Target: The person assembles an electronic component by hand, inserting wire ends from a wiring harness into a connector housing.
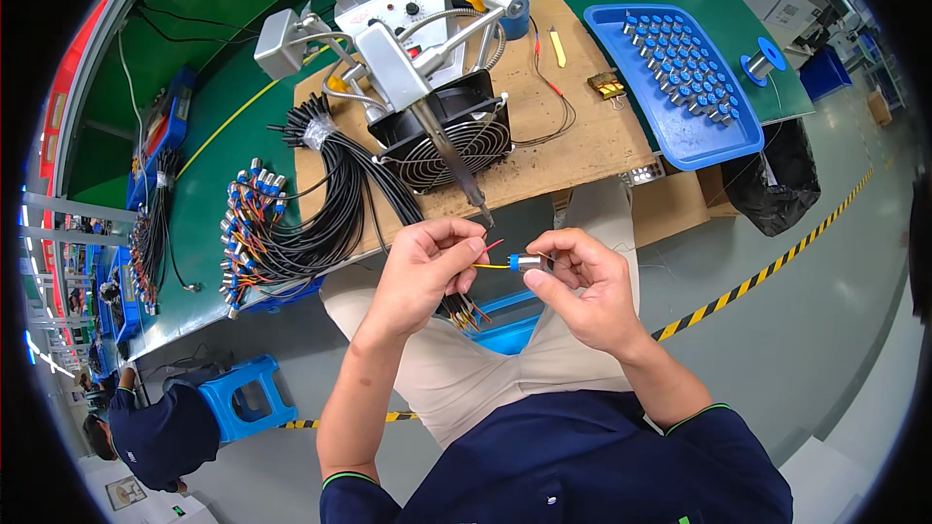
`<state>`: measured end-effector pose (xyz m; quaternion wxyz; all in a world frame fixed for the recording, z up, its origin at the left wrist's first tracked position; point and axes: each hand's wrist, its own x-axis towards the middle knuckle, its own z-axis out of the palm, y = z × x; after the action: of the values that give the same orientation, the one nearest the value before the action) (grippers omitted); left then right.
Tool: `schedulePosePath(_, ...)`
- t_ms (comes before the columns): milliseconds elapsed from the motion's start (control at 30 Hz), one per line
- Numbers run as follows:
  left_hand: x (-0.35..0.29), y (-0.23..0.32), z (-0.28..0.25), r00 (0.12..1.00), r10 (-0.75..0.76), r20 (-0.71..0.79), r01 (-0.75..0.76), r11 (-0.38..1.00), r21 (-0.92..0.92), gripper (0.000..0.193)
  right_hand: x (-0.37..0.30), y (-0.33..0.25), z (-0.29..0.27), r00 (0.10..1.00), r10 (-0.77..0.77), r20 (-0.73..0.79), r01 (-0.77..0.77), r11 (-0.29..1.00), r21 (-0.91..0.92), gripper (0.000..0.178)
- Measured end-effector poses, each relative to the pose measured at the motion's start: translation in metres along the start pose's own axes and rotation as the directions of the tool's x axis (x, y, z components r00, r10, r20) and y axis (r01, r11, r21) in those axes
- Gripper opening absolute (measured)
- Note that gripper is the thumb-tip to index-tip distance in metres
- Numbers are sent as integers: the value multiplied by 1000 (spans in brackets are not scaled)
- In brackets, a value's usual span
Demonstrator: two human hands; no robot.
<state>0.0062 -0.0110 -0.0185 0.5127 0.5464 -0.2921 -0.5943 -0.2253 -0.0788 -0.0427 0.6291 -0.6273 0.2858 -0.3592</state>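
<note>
My left hand (427,272) pinches thin wires near the front edge of the bench. A red wire (495,244) sticks out free, while a yellow wire (493,266) runs to the blue end of a small silver connector (530,262). That connector is held between thumb and fingers of my right hand (590,286). Just above my left fingertips is the tip of a soldering iron (449,153), clamped in a grey stand and pointing down. Whether the tip touches a wire, I cannot tell. Bare wire ends of a cable bundle (464,312) hang below my left hand.
A black fan (456,136) stands behind the iron, before a grey control box (393,15). Finished-looking black cables (340,184) with connectors lie left. A blue tray (612,39) of connectors, a wire spool (764,62) and a yellow cutter (557,47) lie right. Another person (160,427) works lower left.
</note>
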Motion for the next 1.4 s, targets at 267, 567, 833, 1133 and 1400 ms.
schedulePosePath(267, -2, 1, 1, 999, -7, -32, 7, 1000, 4, 25, 1, 5, -2, 995, 95, 12, -96, 990, 103, 30)
schedulePosePath(567, -2, 2, -6, 1000, -10, 1, 10, 996, -84, 27, 1, 9, -2, 992, 119, 34, -122, 982, 142, 30)
schedulePosePath(833, 0, -1, -12, 999, -35, 21, 37, 995, -94, 19, 2, 9, -1, 992, 123, 40, -128, 980, 153, 30)
schedulePosePath(1133, -1, 2, -2, 978, 144, 151, -170, 971, 170, 12, 2, 12, -1, 995, 101, 26, -103, 983, 151, 30)
schedulePosePath(1400, -1, 10, 4, 987, 66, 145, -104, 955, 277, 15, 3, 16, 0, 995, 95, 34, -99, 986, 131, 30)
